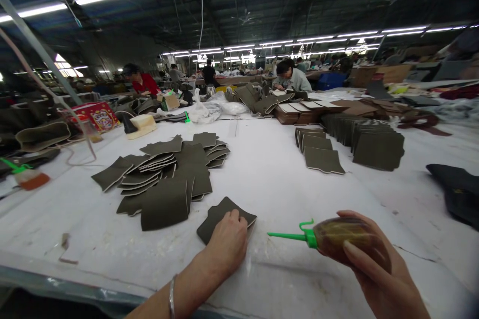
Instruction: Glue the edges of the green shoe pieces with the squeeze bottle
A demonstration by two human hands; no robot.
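Note:
My left hand, fingers curled together, grips the right edge of a dark olive fabric-like piece with a pale backing, on the table near the front. In my right hand is a squeeze bottle of amber-brown liquid, held on its side. Its thin green nozzle points left, toward the piece but apart from it. Left of centre lies a loose pile of similar olive pieces. Overlapping rows of such pieces stand at the right.
The white-covered table spreads out ahead. A second green-nozzled bottle lies at the far left, near a hanging cord. Brown stacked pieces and clear plastic bags sit farther back. A dark item is at the right edge. Several people work beyond.

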